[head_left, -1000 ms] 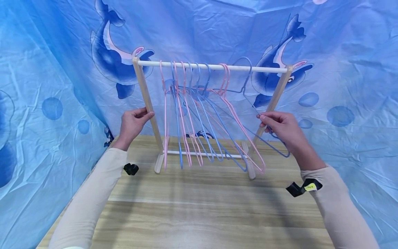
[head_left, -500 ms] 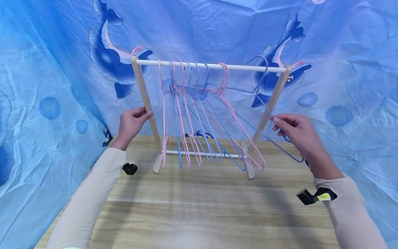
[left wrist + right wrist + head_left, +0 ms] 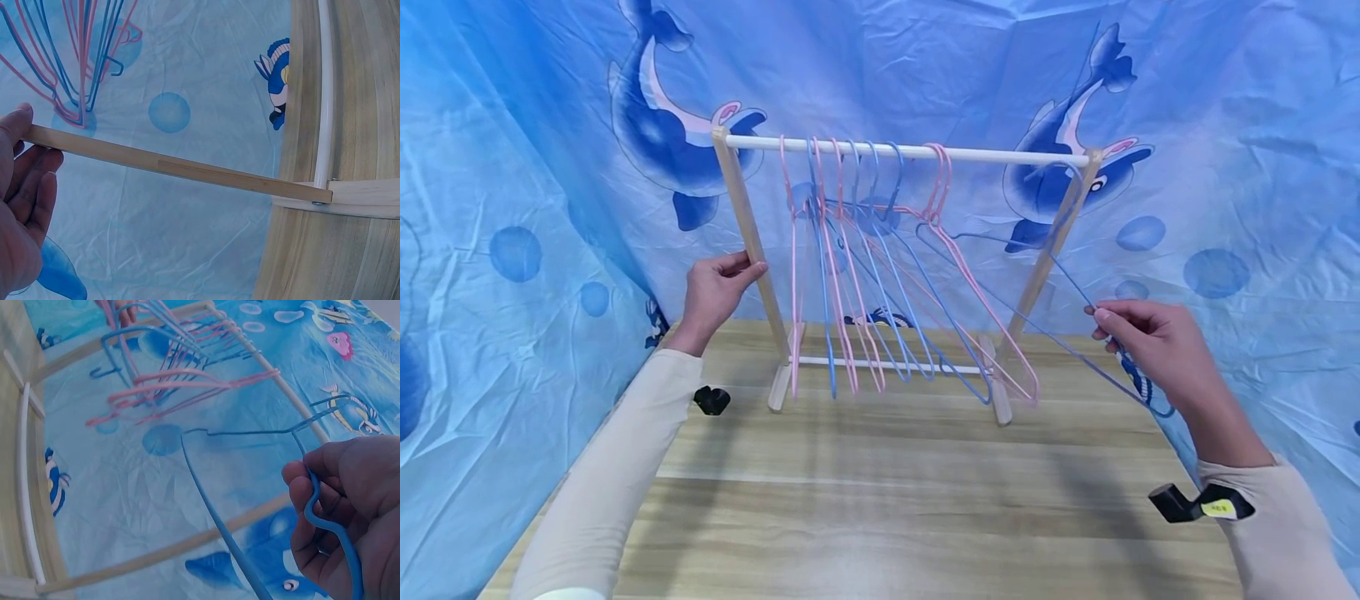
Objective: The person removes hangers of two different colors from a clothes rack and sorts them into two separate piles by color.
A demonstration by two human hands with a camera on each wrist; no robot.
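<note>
At the left side of a small hanger rack, my left hand (image 3: 721, 292) grips the wooden left post (image 3: 745, 200) between thumb and fingers. My right hand (image 3: 1165, 346) pinches one shoulder of a blue clothes hanger (image 3: 215, 519). This hanger's hook (image 3: 1066, 217) appears off the white rail (image 3: 992, 154), in front of the right post's upper end. Several pink and blue hangers hang from the rail's left and middle stretch, a pink hanger (image 3: 793, 292) leftmost. The left wrist view shows the post (image 3: 156, 162) running down from my fingertips to the base.
The rack's feet (image 3: 1002, 404) and lower white bar (image 3: 865, 363) rest on a wood-grain table (image 3: 850, 500). A blue curtain (image 3: 535, 350) with printed dolphins stands behind and beside it. Black wrist cameras (image 3: 1198, 505) sit on both sleeves.
My right hand has moved right and down, taking the blue hanger along; its hook has slid from the rail toward the right post and dropped lower. My left hand stays on the post.
</note>
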